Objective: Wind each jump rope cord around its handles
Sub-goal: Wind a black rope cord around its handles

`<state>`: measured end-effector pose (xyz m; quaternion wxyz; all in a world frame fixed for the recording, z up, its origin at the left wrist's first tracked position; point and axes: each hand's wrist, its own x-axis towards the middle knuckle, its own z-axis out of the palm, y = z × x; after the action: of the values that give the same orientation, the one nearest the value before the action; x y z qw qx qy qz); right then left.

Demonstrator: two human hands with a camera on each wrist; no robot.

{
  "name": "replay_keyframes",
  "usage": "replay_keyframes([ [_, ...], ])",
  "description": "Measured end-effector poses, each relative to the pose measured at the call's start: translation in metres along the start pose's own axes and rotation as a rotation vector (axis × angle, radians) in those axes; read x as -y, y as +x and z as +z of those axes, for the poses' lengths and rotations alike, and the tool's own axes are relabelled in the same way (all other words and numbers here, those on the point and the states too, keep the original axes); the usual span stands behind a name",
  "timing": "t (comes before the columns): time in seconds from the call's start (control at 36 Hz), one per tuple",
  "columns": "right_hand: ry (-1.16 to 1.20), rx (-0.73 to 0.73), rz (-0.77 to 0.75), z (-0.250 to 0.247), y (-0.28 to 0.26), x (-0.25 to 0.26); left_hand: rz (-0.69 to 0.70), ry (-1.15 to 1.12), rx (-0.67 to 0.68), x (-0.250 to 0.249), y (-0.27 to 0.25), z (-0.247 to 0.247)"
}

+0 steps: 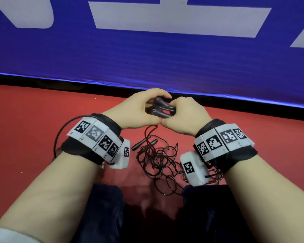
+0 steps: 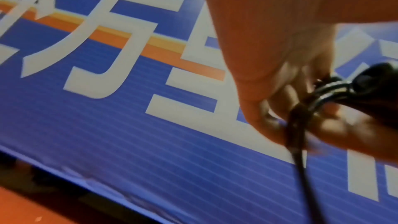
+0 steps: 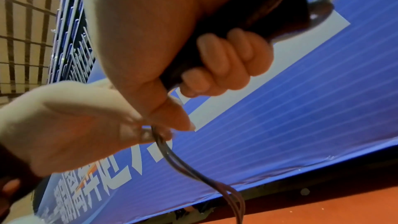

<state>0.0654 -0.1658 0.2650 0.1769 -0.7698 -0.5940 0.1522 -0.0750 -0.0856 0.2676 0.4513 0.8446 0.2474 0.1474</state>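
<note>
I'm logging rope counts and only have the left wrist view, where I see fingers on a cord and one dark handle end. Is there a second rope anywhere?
Observer: Yes. In the head view a second pair of handles lies on the red floor, below the hands.
Operator: Is its cord wound yet?
Observer: No. A loose cord tangle sprawls on the floor beside those handles.
Operator: What is the right hand doing?
Observer: The right hand has its fingers curled round the held handles, as the right wrist view shows.
Operator: And the left hand?
Observer: The left hand grips the same handles from the other side.
</note>
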Motion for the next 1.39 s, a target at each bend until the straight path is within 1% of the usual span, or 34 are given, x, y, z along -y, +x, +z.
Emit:
replay_keyframes([
  [0.03,-0.008,-0.006,0.008,-0.001,-0.001,-0.001,-0.026,-0.084,0.02,-0.001,-0.001,-0.002],
  [0.08,-0.017,-0.035,0.017,-0.004,-0.001,-0.004,-0.06,-0.206,-0.01,-0.001,-0.001,-0.004],
  [0.14,-0.005,-0.06,0.017,-0.004,-0.002,-0.005,-0.076,-0.207,-0.077,0.0,0.0,-0.005],
  [0.25,0.014,-0.088,0.008,-0.002,-0.003,-0.004,-0.055,-0.185,-0.147,0.004,0.002,0.0],
  [0.36,0.196,-0.082,0.01,-0.002,-0.002,-0.004,-0.016,-0.346,-0.188,-0.002,0.004,0.002],
  [0.47,0.391,-0.114,0.007,-0.003,-0.001,-0.002,-0.047,-0.56,-0.224,-0.005,0.006,0.009],
  [0.53,0.448,-0.124,0.023,-0.003,0.0,-0.001,-0.083,-0.663,-0.247,-0.007,0.008,0.014],
  [0.58,0.462,-0.13,0.046,-0.001,0.0,-0.002,-0.132,-0.7,-0.279,-0.007,0.01,0.019],
  [0.64,0.458,-0.129,0.067,0.0,0.001,-0.004,-0.147,-0.645,-0.301,-0.005,0.013,0.021],
  [0.72,0.428,-0.122,0.08,-0.001,0.002,-0.005,-0.193,-0.49,-0.301,-0.002,0.017,0.021],
  [0.78,0.396,-0.144,0.082,-0.002,0.004,-0.006,-0.25,-0.462,-0.285,0.001,0.018,0.021],
  [0.83,0.366,-0.157,0.094,-0.001,0.007,-0.008,-0.283,-0.546,-0.23,0.008,0.016,0.024],
  [0.89,0.307,-0.139,0.114,0.001,0.009,-0.011,-0.317,-0.694,-0.163,0.015,0.012,0.028],
  [0.92,0.274,-0.133,0.126,0.001,0.01,-0.013,-0.333,-0.73,-0.128,0.017,0.01,0.031],
  [0.97,0.22,-0.135,0.144,0.002,0.012,-0.018,-0.367,-0.646,-0.07,0.021,0.007,0.04],
  [1.06,0.135,-0.132,0.161,0.002,0.016,-0.025,-0.381,-0.407,-0.013,0.024,0.007,0.05],
  [1.14,0.036,-0.13,0.206,0.004,0.018,-0.034,-0.35,-0.223,0.057,0.025,0.006,0.054],
  [1.19,-0.038,-0.11,0.237,0.006,0.02,-0.04,-0.314,0.02,0.129,0.022,0.002,0.056],
  [1.25,-0.118,-0.068,0.258,0.009,0.022,-0.045,-0.25,0.288,0.204,0.017,-0.002,0.057],
  [1.28,-0.163,-0.035,0.264,0.012,0.021,-0.046,-0.2,0.41,0.219,0.014,-0.003,0.055],
  [1.33,-0.255,0.042,0.252,0.018,0.02,-0.046,-0.098,0.617,0.197,0.009,-0.004,0.049],
  [1.39,-0.343,0.12,0.206,0.026,0.018,-0.042,-0.006,0.755,0.139,0.009,-0.003,0.04],
])
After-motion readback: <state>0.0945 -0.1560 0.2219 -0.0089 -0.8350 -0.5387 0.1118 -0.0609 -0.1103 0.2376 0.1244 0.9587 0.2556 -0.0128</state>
